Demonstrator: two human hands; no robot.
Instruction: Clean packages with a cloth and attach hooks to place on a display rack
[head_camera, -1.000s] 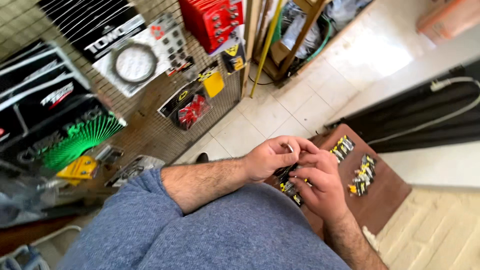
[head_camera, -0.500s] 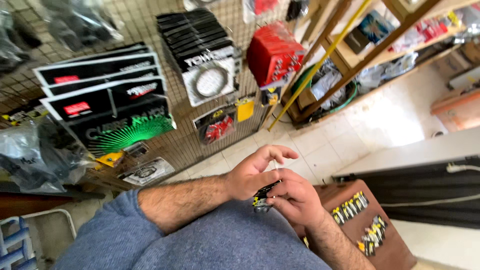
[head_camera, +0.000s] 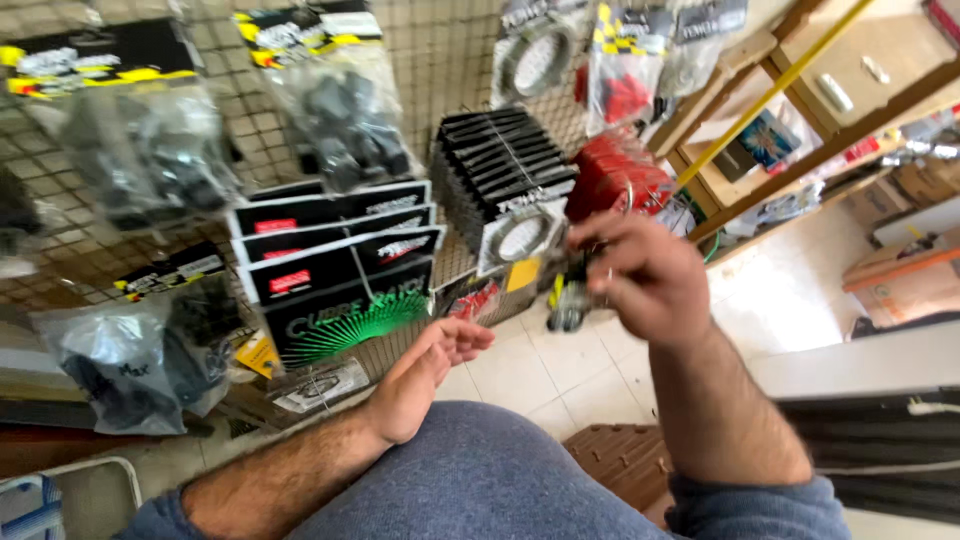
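My right hand (head_camera: 640, 275) is raised in front of a wire display rack (head_camera: 440, 70) and is shut on a small yellow and black packet (head_camera: 568, 295) that hangs below its fingers. My left hand (head_camera: 425, 375) rests open on my knee, palm turned up, holding nothing. Black carded packs (head_camera: 340, 260) and a stack of red packs (head_camera: 615, 180) hang on the rack just beyond the raised hand.
Clear bags of dark parts (head_camera: 140, 150) hang at the rack's left. A brown stool (head_camera: 625, 460) stands on the tiled floor below my arms. Wooden shelves (head_camera: 800, 110) with boxes and a yellow pole (head_camera: 770, 95) are at the right.
My right hand has lifted from the stool toward the rack with the small packet. My left hand has let go and dropped open onto my knee. The view has tilted up.
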